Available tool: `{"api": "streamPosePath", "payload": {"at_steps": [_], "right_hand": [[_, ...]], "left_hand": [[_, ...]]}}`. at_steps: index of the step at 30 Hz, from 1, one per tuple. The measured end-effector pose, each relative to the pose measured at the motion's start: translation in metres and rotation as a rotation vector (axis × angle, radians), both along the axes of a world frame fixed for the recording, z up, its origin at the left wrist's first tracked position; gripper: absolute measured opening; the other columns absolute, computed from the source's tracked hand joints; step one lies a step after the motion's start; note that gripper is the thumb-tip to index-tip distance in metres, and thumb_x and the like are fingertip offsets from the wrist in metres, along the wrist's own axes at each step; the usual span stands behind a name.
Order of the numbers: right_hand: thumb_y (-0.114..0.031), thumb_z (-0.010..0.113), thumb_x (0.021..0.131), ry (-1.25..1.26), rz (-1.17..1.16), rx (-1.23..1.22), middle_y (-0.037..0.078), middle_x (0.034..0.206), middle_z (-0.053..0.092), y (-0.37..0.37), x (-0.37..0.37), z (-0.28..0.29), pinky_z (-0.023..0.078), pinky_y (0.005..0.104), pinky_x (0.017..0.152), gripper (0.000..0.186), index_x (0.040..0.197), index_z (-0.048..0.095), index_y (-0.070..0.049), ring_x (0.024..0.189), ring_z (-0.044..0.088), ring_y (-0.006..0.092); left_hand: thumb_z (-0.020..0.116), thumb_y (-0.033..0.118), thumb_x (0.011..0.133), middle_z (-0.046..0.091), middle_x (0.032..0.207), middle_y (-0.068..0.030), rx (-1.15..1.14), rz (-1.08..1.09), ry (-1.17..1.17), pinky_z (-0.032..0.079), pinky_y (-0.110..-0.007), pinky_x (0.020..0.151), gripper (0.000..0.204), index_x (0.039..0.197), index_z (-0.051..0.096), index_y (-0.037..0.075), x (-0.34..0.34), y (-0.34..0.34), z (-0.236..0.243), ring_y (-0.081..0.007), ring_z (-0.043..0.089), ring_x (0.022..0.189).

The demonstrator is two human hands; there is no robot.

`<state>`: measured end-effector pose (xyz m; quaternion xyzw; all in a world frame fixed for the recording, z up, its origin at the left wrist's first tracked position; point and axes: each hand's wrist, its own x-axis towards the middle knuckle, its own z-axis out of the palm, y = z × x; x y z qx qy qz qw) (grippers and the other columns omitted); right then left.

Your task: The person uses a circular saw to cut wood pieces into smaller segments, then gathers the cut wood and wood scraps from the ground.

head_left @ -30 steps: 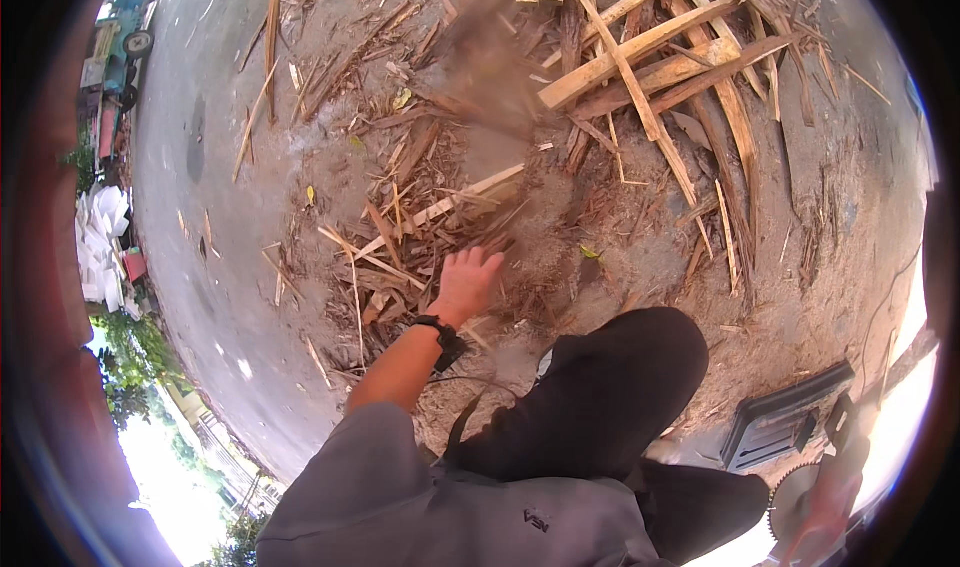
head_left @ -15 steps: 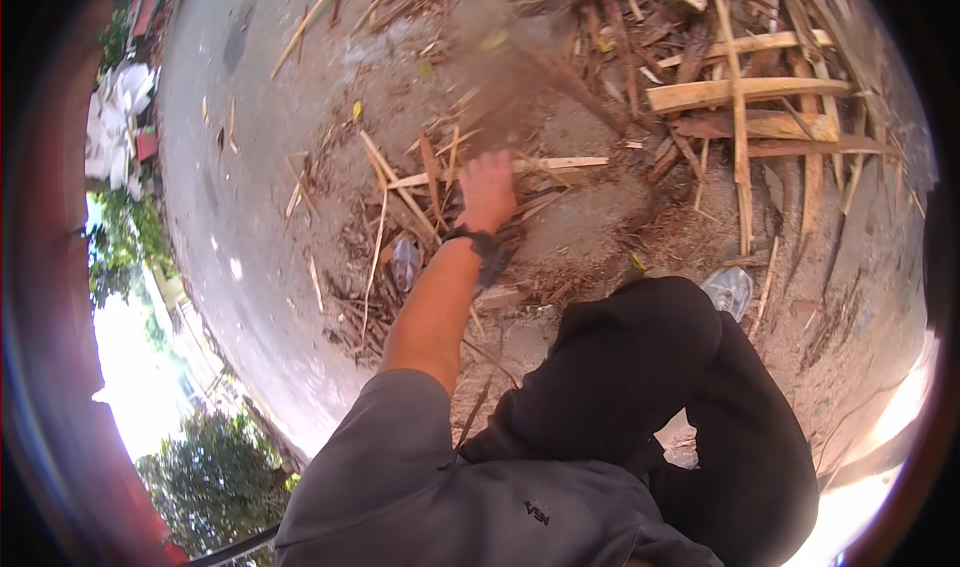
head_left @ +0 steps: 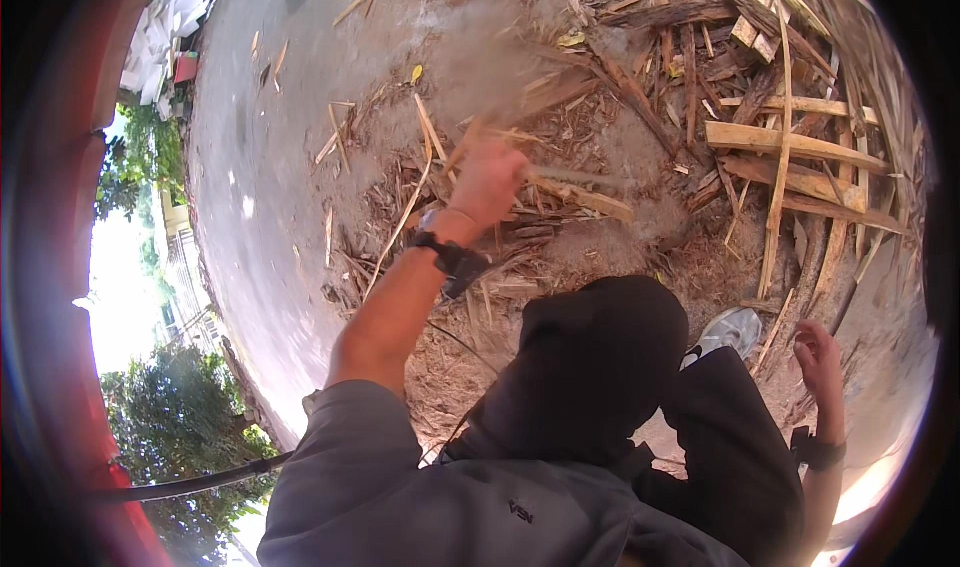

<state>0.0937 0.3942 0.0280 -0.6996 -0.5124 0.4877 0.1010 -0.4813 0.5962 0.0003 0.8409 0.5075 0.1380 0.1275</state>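
My left hand [head_left: 488, 179], with a black band on the wrist, is closed on light wood strips [head_left: 540, 177] over loose splinters and bark. The strips are blurred, so how many are in my fingers is unclear. At the right, beside my bent leg in dark trousers [head_left: 740, 437], my right hand [head_left: 815, 352] is loosely curled, fingers slightly apart, with nothing visible in it. My grey shoe [head_left: 728, 329] shows behind that leg, close to some thin wood pieces.
A crossed heap of split wood [head_left: 775, 142] lies at the upper right. Scattered slivers and bark lie on the grey ground [head_left: 270, 217]. White debris [head_left: 160, 42], a small red object [head_left: 186, 65] and trees [head_left: 170, 417] are at the left edge; a black cable runs at lower left.
My left hand has reached upward into the splinters and now grips strips, with blurred motion there. My right hand has appeared at the right. The view has turned, shifting the heap rightward and down.
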Motion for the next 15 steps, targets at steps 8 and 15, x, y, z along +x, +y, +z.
{"api": "streamPosePath", "payload": {"at_steps": [8, 15], "right_hand": [[0.001, 0.057, 0.078, -0.154, 0.226, 0.066, 0.009, 0.080, 0.060, 0.084, -0.001, 0.005, 0.050, 0.0294, 0.066, 0.033, 0.111, 0.058, -0.002, 0.073, 0.061, 0.0168], [0.000, 0.058, 0.077, -0.125, 0.300, 0.012, 0.010, 0.077, 0.062, 0.091, -0.025, -0.022, 0.050, 0.0293, 0.064, 0.032, 0.109, 0.061, -0.001, 0.068, 0.061, 0.0174]], "left_hand": [[0.052, 0.019, 0.097, 0.057, 0.076, -0.0011, -0.177, 0.644, -0.755, 0.047, -0.024, 0.068, 0.017, 0.092, 0.060, 0.005, -0.116, 0.034, 0.110, -0.0080, 0.055, 0.071], [0.067, 0.017, 0.081, 0.062, 0.085, -0.0183, -0.246, 0.716, -0.111, 0.047, -0.043, 0.063, 0.028, 0.100, 0.058, -0.001, -0.208, -0.027, -0.001, -0.0315, 0.061, 0.069]]}}
